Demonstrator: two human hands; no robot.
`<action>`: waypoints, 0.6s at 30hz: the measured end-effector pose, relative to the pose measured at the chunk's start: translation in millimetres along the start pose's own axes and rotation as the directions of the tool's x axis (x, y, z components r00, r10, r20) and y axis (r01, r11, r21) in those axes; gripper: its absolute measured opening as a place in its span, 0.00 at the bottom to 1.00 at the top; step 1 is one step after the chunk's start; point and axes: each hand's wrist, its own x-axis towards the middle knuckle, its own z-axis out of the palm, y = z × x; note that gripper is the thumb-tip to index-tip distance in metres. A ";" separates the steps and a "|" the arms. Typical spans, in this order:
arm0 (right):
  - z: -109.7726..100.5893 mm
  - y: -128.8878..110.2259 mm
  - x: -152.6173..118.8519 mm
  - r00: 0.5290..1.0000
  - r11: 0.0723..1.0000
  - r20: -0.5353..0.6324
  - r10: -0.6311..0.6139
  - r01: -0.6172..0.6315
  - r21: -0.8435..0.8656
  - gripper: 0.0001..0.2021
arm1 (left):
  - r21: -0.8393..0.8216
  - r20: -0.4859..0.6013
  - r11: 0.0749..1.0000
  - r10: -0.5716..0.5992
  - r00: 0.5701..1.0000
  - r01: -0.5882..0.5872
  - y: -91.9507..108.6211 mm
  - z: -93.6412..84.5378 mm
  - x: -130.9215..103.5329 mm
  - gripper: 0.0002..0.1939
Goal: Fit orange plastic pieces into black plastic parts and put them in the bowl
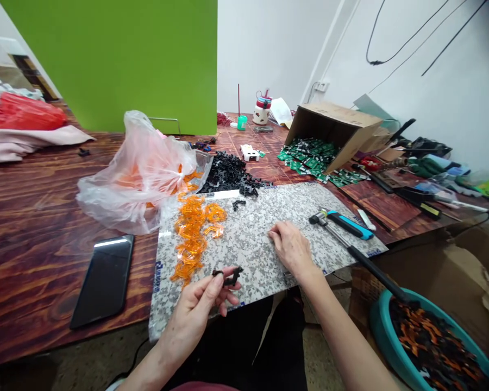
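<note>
My left hand is near the front edge of the speckled grey board, pinching a small black plastic bracket between thumb and fingers. To its right, my right hand rests low over the board with fingers curled together; whatever may be under the fingertips is hidden. Clear orange plastic pieces lie in a column along the board's left side. Behind them spreads a heap of small black plastic parts. One loose black part sits apart at the board's back.
A rubber-headed hammer lies on the right beside a blue-black utility knife. Green circuit boards spill from a cardboard box. On the left are a plastic bag and a phone. A teal basin holds mixed parts.
</note>
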 end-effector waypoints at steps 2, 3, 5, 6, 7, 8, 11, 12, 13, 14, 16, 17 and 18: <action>-4.0 -14.0 -15.8 1.000 0.998 0.011 -0.013 0.013 0.061 0.07 | -0.047 -0.013 0.999 0.000 1.000 -0.001 -0.6 0.5 -0.1 0.25; -6.2 -23.1 -26.4 0.999 0.992 0.021 -0.027 0.025 0.123 0.08 | -0.061 -0.012 0.998 0.004 1.000 -0.005 -1.6 0.5 -0.1 0.25; -9.2 -43.4 -50.7 0.997 0.946 0.042 -0.065 0.049 0.319 0.09 | -0.071 0.000 0.997 0.009 1.000 -0.009 -4.3 0.0 0.0 0.23; -9.3 -53.3 -63.0 0.994 0.911 0.048 -0.095 0.068 0.406 0.09 | -0.067 0.008 0.998 0.012 1.000 -0.012 -5.5 -0.3 0.0 0.22; -8.4 -62.3 -74.2 0.991 0.878 0.050 -0.126 0.087 0.470 0.08 | -0.058 0.012 0.998 0.016 1.000 -0.015 -6.5 -0.5 -0.1 0.21; -6.5 -69.8 -83.7 0.987 0.855 0.046 -0.153 0.109 0.506 0.08 | -0.047 0.015 0.999 0.021 1.000 -0.020 -7.1 -0.5 -0.3 0.21; 2.3 -81.3 -100.0 0.981 0.836 0.023 -0.192 0.151 0.527 0.07 | -0.015 0.010 0.999 0.043 0.999 -0.043 -7.0 -0.3 -1.4 0.19; 5.0 -82.0 -101.8 0.981 0.838 0.017 -0.193 0.156 0.522 0.07 | -0.011 0.008 0.999 0.051 0.999 -0.050 -6.7 -0.1 -1.9 0.19; 7.2 -82.0 -102.3 0.981 0.840 0.013 -0.191 0.157 0.519 0.07 | -0.010 0.007 0.998 0.055 0.998 -0.055 -6.6 0.0 -2.4 0.18; 8.6 -81.5 -102.1 0.982 0.841 0.008 -0.191 0.159 0.517 0.07 | -0.011 0.007 0.998 0.058 0.998 -0.058 -6.7 0.0 -2.9 0.18; 9.7 -80.6 -101.2 0.981 0.844 -0.008 -0.193 0.170 0.509 0.07 | -0.020 0.008 0.998 0.059 0.998 -0.059 -7.4 -0.2 -3.9 0.18; 9.6 -80.5 -101.0 0.981 0.846 -0.018 -0.196 0.178 0.503 0.07 | -0.025 0.011 0.998 0.061 0.998 -0.061 -7.9 -0.3 -4.2 0.17; 9.4 -80.6 -101.0 0.980 0.847 -0.029 -0.198 0.186 0.498 0.07 | -0.028 0.015 0.998 0.063 0.998 -0.063 -8.5 -0.5 -4.5 0.17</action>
